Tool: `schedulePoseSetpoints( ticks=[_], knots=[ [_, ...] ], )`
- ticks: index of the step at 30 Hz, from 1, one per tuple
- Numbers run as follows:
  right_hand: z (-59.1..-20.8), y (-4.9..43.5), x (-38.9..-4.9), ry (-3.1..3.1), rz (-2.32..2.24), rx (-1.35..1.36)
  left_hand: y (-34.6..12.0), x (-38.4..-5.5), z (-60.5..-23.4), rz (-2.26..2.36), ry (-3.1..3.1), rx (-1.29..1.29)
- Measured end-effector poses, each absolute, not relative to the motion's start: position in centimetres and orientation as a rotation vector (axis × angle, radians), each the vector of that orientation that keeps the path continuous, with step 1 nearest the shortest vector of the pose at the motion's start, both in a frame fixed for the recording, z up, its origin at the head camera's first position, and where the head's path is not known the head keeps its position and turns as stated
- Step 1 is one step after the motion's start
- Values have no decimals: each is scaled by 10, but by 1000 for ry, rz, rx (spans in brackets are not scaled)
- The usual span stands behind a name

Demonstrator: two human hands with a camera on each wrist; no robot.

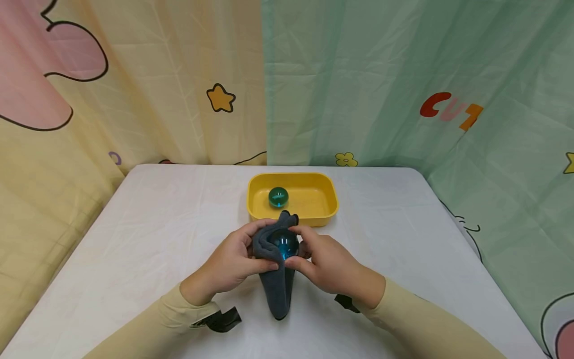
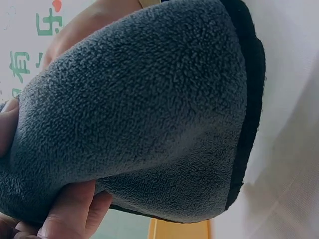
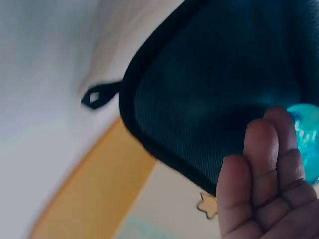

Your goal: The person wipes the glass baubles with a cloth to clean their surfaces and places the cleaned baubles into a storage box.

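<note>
A clear blue glass ball (image 1: 285, 243) is pinched between the thumb and fingers of my right hand (image 1: 329, 262). Around its left side wraps a dark grey cloth (image 1: 276, 294), gripped by my left hand (image 1: 228, 262) with the thumb in front. The lower part of the cloth hangs down over the table. Fluffy pile and a black edge show on the cloth (image 2: 149, 99) in the left wrist view. From the right wrist, its smoother face with a small loop appears, and the ball (image 3: 310, 134) is partly hidden behind my fingers (image 3: 261, 149).
Just beyond the hands, a yellow tray (image 1: 331, 202) stands on the white-covered table (image 1: 179, 199). A green glass ball (image 1: 278, 197) lies in the tray's left part. Printed curtains (image 1: 358, 75) surround the table's back and sides. Black straps hang at both cuffs.
</note>
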State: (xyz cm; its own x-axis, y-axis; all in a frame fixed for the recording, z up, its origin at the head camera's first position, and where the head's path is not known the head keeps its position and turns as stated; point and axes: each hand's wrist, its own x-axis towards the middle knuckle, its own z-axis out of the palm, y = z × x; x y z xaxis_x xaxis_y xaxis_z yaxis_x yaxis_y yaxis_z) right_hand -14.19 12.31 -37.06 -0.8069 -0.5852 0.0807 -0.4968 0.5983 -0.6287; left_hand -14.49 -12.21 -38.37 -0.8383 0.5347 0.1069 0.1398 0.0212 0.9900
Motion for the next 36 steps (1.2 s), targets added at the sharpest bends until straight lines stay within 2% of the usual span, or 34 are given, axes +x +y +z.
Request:
schedulePoseSetpoints(
  ticks=[4, 7, 22, 31, 36],
  knots=[
    [-373, 121, -142, 2562, -1157, -799, -121, -145, -384, 1891, 1998, 677],
    [-373, 120, -141, 2567, -1164, -828, -121, -145, -385, 1893, 2012, 661],
    [-370, 125, -145, 2966, -550, -1314, -125, -147, -384, 1906, 1984, 676],
    [-373, 121, -144, 2670, -1059, -857, -123, -146, -385, 1900, 1990, 664],
    [-373, 119, -142, 2607, -1097, -840, -123, -146, -384, 1881, 2038, 670]
  ],
)
